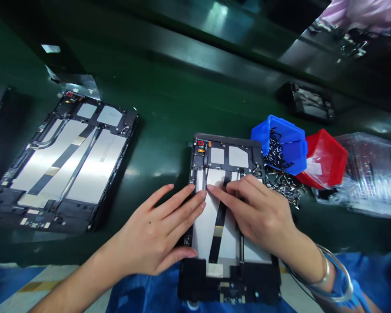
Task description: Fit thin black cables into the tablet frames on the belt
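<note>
An opened tablet back (222,163) with silver battery panels and black flex cables lies in front of me, its near end over the table's edge. My left hand (156,234) lies flat on its left side, fingers stretched out and pressing the panel. My right hand (257,208) rests on the middle of the tablet, fingers bent down onto a black flex cable (219,226), the index finger pointing left towards the left hand's fingertips. Neither hand holds anything loose.
A second opened tablet (61,161) lies to the left on the green conveyor surface (163,108). A blue bin (283,143) spilling small black parts and a red bin (326,158) sit right of the tablet, beside clear plastic trays (368,174). Another person's sleeve (361,13) shows at the top right.
</note>
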Action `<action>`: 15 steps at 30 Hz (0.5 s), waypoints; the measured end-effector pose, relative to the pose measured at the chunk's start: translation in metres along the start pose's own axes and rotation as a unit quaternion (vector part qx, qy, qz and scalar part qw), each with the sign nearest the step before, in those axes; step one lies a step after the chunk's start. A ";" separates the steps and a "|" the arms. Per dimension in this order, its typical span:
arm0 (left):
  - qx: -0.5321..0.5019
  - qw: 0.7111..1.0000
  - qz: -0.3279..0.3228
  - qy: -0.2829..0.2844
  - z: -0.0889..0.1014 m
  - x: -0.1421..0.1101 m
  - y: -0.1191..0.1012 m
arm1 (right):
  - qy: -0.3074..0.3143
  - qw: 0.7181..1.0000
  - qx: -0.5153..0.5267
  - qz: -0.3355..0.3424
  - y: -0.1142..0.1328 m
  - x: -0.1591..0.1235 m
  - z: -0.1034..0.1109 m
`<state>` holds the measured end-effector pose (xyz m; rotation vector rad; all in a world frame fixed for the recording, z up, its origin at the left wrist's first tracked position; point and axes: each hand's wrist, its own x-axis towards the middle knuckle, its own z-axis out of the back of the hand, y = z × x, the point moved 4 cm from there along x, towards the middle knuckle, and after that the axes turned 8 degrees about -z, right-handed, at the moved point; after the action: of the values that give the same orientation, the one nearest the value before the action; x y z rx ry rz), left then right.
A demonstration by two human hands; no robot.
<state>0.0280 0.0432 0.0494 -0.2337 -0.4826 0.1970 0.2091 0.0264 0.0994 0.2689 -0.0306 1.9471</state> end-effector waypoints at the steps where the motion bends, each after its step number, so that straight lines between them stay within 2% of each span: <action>1: 0.000 1.000 0.000 -0.001 0.000 0.000 0.000 | 0.000 1.000 -0.014 0.007 0.000 0.000 -0.002; 10: -0.009 1.000 0.010 0.004 0.000 -0.001 0.000 | 0.002 0.998 -0.063 -0.017 -0.011 0.009 -0.019; 12: -0.013 1.000 0.014 0.008 0.002 0.000 0.001 | -0.001 0.997 -0.068 -0.022 -0.012 0.012 -0.017; 15: -0.030 0.999 0.033 0.000 0.005 0.000 -0.003 | -0.015 0.999 -0.025 -0.021 -0.013 0.005 -0.004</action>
<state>0.0257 0.0414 0.0544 -0.3075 -0.4820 0.2465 0.2187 0.0368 0.0955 0.2637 -0.0928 1.8974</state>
